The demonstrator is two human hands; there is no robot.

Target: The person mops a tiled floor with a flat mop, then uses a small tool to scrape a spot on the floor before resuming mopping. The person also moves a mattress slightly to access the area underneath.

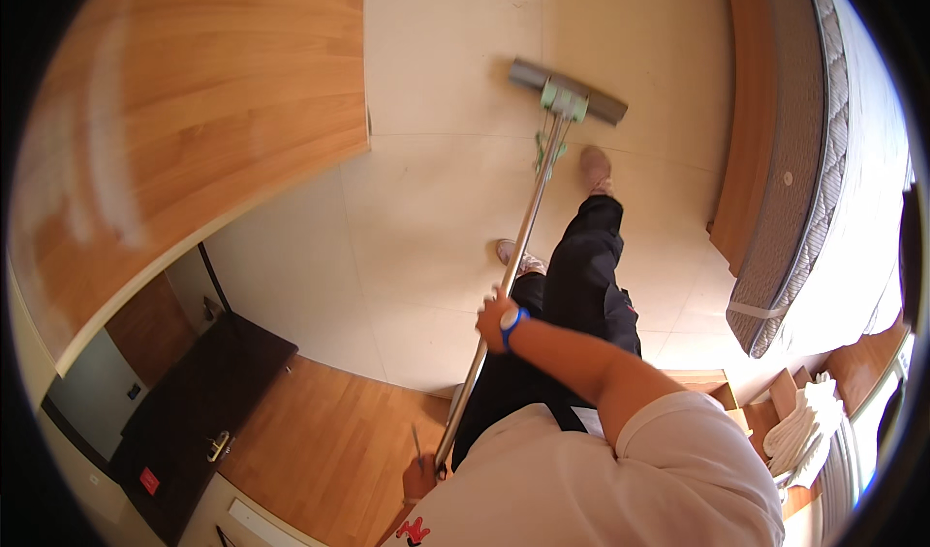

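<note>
A sponge mop with a long metal pole (529, 219) reaches out ahead of me. Its wide grey head with a green clamp (565, 101) rests on the pale tiled floor (436, 208), slightly blurred. My right hand (496, 320), below a blue-banded watch, is closed around the middle of the pole. Lower down, at my left side, my left hand (419, 477) is closed at the pole's near end, partly hidden by my shirt. A thin rod sticks up beside that hand. My feet stand apart behind the mop head, the right one further forward.
To the left is a large wooden panel (213, 111), its corner jutting toward the tiles. A bed with a mattress (775, 179) on a wooden base lines the right. A dark door (203, 421) with a handle stands lower left, by wood flooring (320, 440). White folded cloth (806, 431) lies lower right.
</note>
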